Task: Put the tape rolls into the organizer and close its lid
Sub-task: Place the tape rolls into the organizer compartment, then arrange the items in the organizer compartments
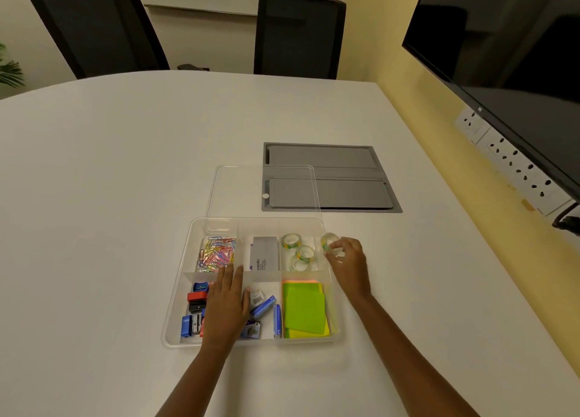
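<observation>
Both of my forearms reached forward from the bottom edge over the white table [125,197]. Below them stood the clear organizer [175,307] with its compartments open, and its transparent lid [238,190] lay flat on the table just behind it.

One word could be read: "camlin", printed sideways on a grey box [265,253] in the middle back compartment. A small barcode label [256,296] showed beside my left hand, but its print was too small to read.

My left hand [226,307] lay palm down over the front left part of the organizer, fingers straight and pressed together, pointing toward the coloured paper clips [216,252]. My right hand [346,259] was at the right back corner, bent at the wrist, and its fingers [335,248] pinched a clear tape roll [329,241] just over the organizer's rim. Three more tape rolls [299,252] already lay in the back right compartment, close to each other. Green and yellow sticky notes [304,310] filled the front right compartment.
</observation>
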Available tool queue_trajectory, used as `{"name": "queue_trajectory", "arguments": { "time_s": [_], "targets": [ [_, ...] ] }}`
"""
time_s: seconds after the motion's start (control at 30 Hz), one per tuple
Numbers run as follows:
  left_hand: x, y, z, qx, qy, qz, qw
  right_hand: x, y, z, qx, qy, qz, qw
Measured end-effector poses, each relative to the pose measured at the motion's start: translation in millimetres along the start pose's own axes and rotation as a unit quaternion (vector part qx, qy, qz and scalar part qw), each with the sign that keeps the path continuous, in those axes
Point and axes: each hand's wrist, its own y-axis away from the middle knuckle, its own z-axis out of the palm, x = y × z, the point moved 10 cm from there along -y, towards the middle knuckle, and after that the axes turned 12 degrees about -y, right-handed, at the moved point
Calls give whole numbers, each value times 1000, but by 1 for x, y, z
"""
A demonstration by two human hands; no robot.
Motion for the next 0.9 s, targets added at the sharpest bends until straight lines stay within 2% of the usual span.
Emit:
{"name": "queue_trajectory", "arguments": {
  "time_s": [0.13,0.23,0.37,0.47,0.6,0.9],
  "targets": [
    [0,0,0,-3,1,-3,1000,-26,13,45,-135,71,-79,985],
    [0,1,0,-7,-5,-3,1000,-31,27,68,-193,100,-108,970],
    [1,0,0,-9,-21,-3,1000,-26,33,66,-169,132,-119,969],
    [1,1,-1,-9,-27,-2,1000,-10,36,54,-146,155,-98,972],
    [1,4,2,-19,-45,-4,999,18,49,52,-182,195,-59,962],
    [2,29,5,-30,-90,-9,995,28,76,45,-182,221,-49,957]
  ]
}}
